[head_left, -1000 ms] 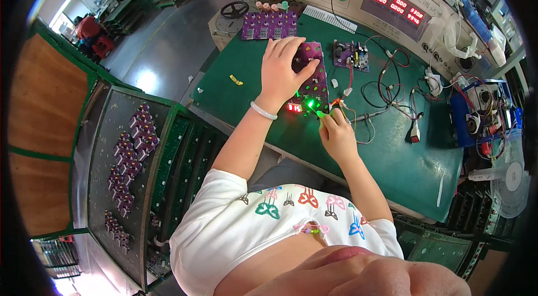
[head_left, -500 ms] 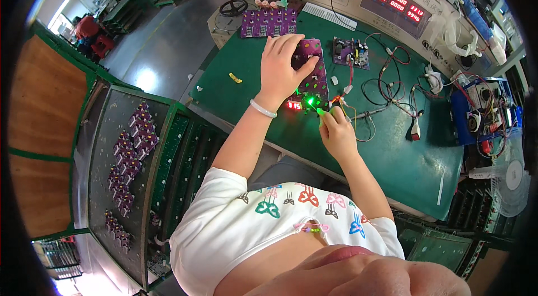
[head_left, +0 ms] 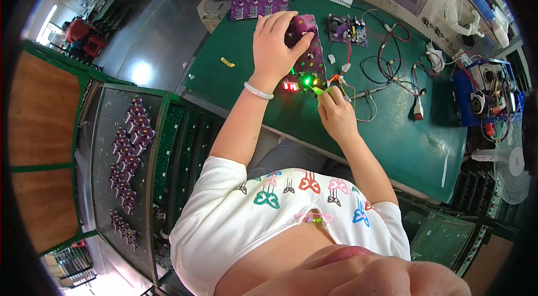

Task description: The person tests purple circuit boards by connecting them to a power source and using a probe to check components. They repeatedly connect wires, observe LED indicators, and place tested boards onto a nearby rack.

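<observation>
Circuit board [head_left: 315, 59]: lit, on bench [head_left: 403, 153] | left hand [head_left: 273, 44]: fingers hold far end | right hand [head_left: 339, 114]: fingers pinch green tool [head_left: 318, 91] at near end | risk: slipping tool may short parts; shifting board may tug wires [head_left: 337, 78]

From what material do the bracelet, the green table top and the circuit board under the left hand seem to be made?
Bracelet: perhaps stone, glass or plastic; pale, smooth and glossy.
Table top: probably rubber or vinyl, from its flat green satin sheen.
Circuit board: likely laminate with purple coating, judging by its flat, slightly shiny face.
</observation>
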Demonstrator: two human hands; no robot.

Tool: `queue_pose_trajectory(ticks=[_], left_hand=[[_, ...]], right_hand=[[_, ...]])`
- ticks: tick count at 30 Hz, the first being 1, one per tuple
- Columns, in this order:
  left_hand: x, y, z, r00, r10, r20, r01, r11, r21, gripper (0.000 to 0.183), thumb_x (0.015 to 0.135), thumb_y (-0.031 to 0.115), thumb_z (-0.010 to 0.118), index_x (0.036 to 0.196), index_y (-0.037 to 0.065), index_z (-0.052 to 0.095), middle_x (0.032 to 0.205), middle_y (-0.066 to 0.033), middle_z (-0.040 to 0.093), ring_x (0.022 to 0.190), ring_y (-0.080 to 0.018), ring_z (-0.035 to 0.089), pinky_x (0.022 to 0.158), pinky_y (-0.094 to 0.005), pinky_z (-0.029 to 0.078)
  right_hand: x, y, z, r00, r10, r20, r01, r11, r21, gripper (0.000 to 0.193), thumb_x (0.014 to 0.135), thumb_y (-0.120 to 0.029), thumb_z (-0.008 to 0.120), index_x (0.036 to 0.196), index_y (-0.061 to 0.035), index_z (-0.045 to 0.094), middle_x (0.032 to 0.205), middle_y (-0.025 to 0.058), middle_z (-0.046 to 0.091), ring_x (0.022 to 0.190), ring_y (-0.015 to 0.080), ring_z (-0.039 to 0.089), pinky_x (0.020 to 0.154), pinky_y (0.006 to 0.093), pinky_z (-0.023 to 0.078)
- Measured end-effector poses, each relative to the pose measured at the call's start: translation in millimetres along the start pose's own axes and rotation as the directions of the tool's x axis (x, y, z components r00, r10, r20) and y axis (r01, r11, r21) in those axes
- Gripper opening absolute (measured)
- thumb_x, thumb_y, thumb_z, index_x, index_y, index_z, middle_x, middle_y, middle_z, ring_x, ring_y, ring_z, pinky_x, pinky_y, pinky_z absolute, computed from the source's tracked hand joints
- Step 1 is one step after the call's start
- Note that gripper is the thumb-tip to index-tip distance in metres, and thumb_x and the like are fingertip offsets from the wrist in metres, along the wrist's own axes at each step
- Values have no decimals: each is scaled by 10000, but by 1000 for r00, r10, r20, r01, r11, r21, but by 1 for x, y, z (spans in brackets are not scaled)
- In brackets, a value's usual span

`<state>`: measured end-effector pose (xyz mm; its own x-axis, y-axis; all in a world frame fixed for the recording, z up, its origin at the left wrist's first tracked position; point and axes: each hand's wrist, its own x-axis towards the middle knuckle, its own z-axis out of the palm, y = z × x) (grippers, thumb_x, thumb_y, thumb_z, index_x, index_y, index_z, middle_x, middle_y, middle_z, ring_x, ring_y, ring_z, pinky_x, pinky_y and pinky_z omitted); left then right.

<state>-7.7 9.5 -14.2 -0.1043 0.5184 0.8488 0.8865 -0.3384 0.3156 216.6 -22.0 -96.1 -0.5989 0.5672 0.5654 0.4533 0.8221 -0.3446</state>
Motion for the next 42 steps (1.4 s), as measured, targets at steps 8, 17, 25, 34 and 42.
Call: queue_pose_trajectory(ticks=[8,17,25,34,42], left_hand=[[-1,-7,3,998,41,-36,-41,999,8,437,821,323,818,1152,64,701,1112,-104,714,1036,-297,648,965,-409,472],[-3,-7,3,998,44,-47,-43,999,11,437,829,346,817,1156,78,708,1120,-90,716,1040,-279,643,970,-401,468],[-4,-7,1,999,23,-48,-23,1000,-11,437,833,349,813,1165,85,709,1137,-97,715,1073,-295,630,985,-403,461],[-8,-4,-12,1000,6,-15,-7,997,-81,412,858,272,793,1205,70,704,1185,-109,705,1109,-306,624,1002,-414,460],[-20,-13,-18,999,3,-35,-9,986,-169,436,857,278,754,1225,59,678,1223,-92,711,1129,-302,628,1101,-448,386]], right_hand=[[0,-3,0,999,31,9,-31,999,26,173,879,-33,685,1045,-36,638,962,112,549,758,310,651,633,412,554],[1,-4,1,999,55,0,-54,998,30,148,905,-45,687,1049,-40,651,961,105,552,765,306,648,640,418,552],[1,-7,-22,999,-16,39,15,999,30,245,885,-67,695,1123,-70,636,1006,91,565,698,287,659,577,406,549],[-73,102,-152,770,552,-320,-582,813,3,84,952,-49,655,1036,-45,648,989,124,594,787,264,622,665,377,487],[-118,161,-184,684,720,-117,-725,689,3,377,987,-280,715,1343,-172,659,704,42,497,621,125,453,606,287,430]])
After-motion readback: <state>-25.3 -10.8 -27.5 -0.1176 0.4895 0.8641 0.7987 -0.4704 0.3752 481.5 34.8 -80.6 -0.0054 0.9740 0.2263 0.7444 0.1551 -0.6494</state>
